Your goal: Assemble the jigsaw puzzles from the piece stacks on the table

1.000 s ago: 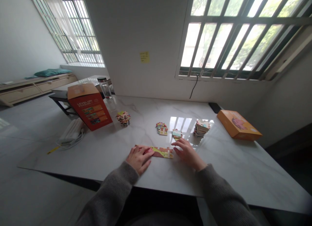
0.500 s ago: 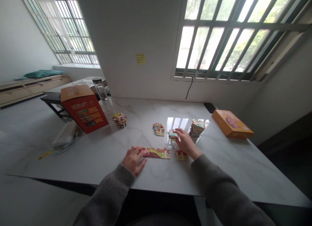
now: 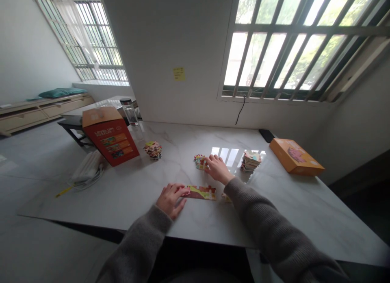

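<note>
Well, our left hand (image 3: 170, 200) rests with curled fingers (image 3: 180, 190) against the end of a jigsaw strip (image 3: 202, 192) lying at twelve o'clock on the marble surface (image 3: 304, 218). Our right hand (image 3: 217, 169) bends its fingers (image 3: 209, 161) onto a small pile of puzzle pieces (image 3: 199, 162), though we cannot tell whether they grip one; a taller stack (image 3: 250, 161) sits at one o'clock.

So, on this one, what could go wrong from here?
The right sleeve lies partly over a loose puzzle piece and could drag it. The right hand, at the small pile of pieces, isn't far from the tall stack of pieces, which might topple if bumped. The joined puzzle strip may shift under the left hand.
</note>
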Motion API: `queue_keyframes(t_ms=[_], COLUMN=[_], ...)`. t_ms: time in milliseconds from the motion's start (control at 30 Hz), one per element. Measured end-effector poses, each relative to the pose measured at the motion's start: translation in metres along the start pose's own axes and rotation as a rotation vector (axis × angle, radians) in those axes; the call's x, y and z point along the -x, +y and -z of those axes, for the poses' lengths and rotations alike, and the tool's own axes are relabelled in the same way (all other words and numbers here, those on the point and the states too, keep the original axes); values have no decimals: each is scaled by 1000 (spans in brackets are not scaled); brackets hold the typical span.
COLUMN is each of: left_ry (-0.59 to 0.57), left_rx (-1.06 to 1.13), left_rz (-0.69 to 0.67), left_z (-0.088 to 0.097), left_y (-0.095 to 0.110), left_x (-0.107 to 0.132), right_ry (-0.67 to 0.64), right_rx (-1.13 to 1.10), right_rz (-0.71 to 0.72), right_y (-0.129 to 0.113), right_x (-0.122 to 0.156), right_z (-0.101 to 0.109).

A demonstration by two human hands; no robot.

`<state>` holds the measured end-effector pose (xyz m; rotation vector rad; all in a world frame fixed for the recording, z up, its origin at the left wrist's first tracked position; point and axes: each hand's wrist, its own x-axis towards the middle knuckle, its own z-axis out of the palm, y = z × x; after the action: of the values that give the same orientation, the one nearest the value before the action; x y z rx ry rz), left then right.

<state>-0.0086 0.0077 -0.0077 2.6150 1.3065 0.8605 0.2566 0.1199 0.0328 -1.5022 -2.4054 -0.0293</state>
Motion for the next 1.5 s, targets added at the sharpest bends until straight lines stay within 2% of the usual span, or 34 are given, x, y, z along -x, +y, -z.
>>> queue_keyframes(t_ms=[200, 367, 467, 633, 767, 1033, 1267, 1500], left_ry=[14, 56, 34, -135, -187, -219, -180, -175], left_rx=[17, 92, 126, 26, -69, -77, -77, -81], left_rz=[-33, -99, -100, -187, -172, -147, -125, -128], left_z=[1, -1, -7, -25, -31, -24, -16, -14], left_y=[-1, 3, 15, 44, 55, 49, 36, 36], left_x=[0, -6, -15, -25, -22, -15, -8, -11], right_ry=[31, 53, 30, 64, 79, 50, 10, 28], right_rx=[-292, -602, -657, -625, -602, -558, -318, -160], right_rz=[-76, -74, -91, -152, -184, -237, -204, -168], right_y=[4, 12, 14, 13, 15, 9, -12, -23], right_x=[15, 59, 88, 115, 121, 118, 110, 108], right_z=[11, 25, 27, 20, 17, 15, 11, 7])
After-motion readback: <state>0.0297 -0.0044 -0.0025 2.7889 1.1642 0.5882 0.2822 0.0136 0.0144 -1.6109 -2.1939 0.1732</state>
